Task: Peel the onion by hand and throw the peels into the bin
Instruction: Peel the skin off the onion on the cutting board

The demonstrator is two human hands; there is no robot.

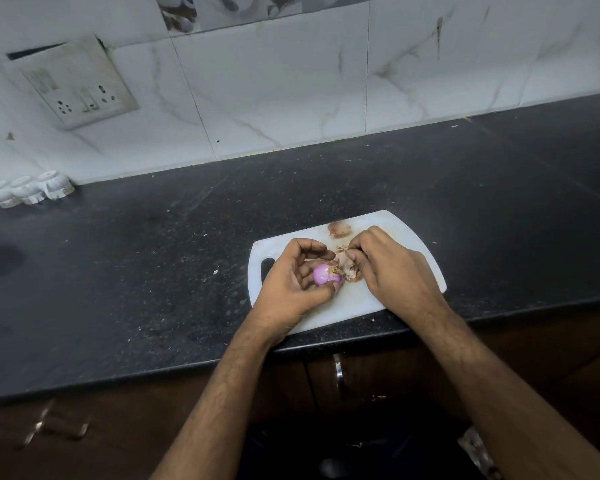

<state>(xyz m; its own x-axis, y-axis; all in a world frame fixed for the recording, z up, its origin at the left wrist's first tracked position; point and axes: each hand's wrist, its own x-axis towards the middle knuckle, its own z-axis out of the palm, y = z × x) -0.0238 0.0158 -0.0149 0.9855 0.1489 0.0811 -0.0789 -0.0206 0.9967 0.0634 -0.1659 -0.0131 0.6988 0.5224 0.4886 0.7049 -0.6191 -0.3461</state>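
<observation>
A small purple onion [323, 274] sits in the curled fingers of my left hand [291, 285], just above a white cutting board [406, 237]. Its smooth purple flesh shows on the left side. My right hand [388, 268] pinches a bunch of dry brown peel [345, 263] that still hangs from the onion's right end. A loose piece of peel [339, 229] lies on the far part of the board. No bin is in view.
The board lies near the front edge of a black stone counter [153, 271]. Three white cups [28, 190] stand upside down at the far left by the tiled wall. A switch and socket plate [77, 84] hangs on the wall. Brown cabinet doors [340, 379] are below.
</observation>
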